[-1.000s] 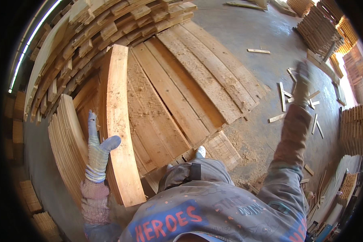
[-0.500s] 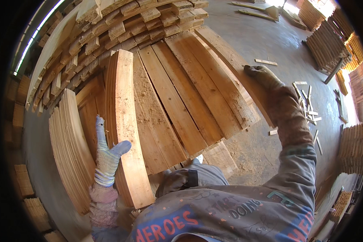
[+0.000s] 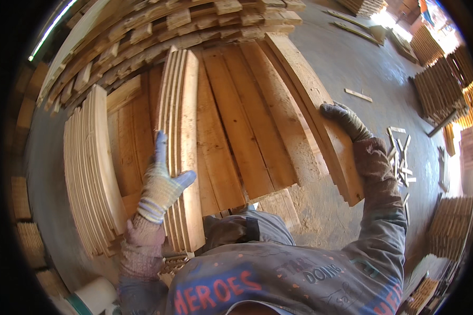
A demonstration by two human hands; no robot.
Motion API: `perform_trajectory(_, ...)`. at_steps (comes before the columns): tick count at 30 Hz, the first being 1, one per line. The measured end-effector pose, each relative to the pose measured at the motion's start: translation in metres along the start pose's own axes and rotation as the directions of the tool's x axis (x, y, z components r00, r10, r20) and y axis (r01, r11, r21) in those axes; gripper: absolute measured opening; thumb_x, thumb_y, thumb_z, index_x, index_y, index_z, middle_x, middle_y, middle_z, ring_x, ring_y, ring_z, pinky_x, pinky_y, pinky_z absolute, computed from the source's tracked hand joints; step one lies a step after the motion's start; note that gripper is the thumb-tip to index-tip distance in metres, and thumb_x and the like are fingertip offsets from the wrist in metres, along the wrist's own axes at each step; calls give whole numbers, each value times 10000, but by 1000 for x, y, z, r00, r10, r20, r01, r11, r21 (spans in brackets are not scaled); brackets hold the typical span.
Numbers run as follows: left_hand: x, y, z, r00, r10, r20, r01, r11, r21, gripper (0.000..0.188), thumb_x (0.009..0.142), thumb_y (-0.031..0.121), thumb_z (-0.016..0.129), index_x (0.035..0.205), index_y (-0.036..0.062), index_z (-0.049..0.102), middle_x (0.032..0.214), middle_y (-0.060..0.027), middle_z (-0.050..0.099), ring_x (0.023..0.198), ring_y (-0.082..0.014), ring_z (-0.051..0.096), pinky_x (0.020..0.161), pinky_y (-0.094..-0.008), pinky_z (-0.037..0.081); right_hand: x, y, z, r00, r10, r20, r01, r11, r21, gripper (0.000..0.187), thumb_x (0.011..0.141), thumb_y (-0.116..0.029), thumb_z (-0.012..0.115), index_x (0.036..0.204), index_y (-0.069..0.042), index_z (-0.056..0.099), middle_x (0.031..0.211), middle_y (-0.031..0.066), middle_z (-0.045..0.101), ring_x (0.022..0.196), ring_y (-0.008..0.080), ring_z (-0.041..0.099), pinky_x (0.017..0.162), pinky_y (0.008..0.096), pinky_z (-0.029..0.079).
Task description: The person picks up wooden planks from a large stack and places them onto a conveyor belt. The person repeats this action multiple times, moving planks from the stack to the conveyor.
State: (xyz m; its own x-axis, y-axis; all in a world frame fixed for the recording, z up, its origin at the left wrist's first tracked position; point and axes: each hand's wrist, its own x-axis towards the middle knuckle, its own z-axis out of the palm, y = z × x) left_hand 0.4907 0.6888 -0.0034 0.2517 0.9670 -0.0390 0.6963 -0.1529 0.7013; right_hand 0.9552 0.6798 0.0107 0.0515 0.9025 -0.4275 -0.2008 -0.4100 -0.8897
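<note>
My left hand (image 3: 164,188), in a worn knit glove, grips a bundle of narrow wooden boards (image 3: 188,131) stood on edge, thumb across the top and index finger stretched along its left side. My right hand (image 3: 346,119), in a dark dirty glove, is wrapped over the outer side of a few long boards (image 3: 305,79) at the right. Its fingertips are partly out of sight. Between the two hands lie wide flat planks (image 3: 247,126) dusted with sawdust. Another row of boards on edge (image 3: 89,173) stands at the left.
A tall layered lumber stack (image 3: 142,31) rises at the far side. Loose wood strips (image 3: 401,157) lie on the concrete floor (image 3: 352,63) at the right, with sawdust (image 3: 320,210) near my legs. More board stacks (image 3: 439,79) stand along the right.
The bundle under my left hand has shifted right and turned, showing several board edges. My right hand has tilted the right-hand boards, whose broad face now shows.
</note>
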Motion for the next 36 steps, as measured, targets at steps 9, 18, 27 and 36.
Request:
perform_trajectory(9,-20,-1,-104,997,-4,80,41,878,-476,1195,779,172,869,1633,78,38,1684,-193,145,1478,-286,321,1062,-395,482,127,111,-96,987,-50,152,42,998,56,389,990,-187,627,1329,5,617,1268,98,672,1146,219,636,1052,373,492)
perform_trajectory(18,-148,-56,-319,956,-87,-280,90,996,-2,1175,678,192,810,1644,137,143,1716,-123,97,1571,-296,106,1268,-450,128,-30,38,47,995,-44,93,37,997,74,405,953,-217,671,1299,-12,621,1060,59,703,956,162,669,879,330,556)
perform_trajectory(27,-161,-272,-406,892,-116,-436,112,993,-34,1146,726,-85,765,1649,128,121,1585,-108,395,1373,-216,453,1113,-288,400,5,28,327,942,-131,308,99,988,118,713,1047,-185,533,1644,-122,149,1073,94,693,915,169,642,869,322,524)
perform_trajectory(36,-142,-362,-355,931,-225,-289,84,899,-429,998,882,115,788,1623,66,122,1448,-178,525,1159,-240,634,1001,-320,539,15,48,530,959,-228,169,271,565,-779,1036,874,-550,738,1590,-37,193,1442,329,466,1339,364,504,1110,421,450)
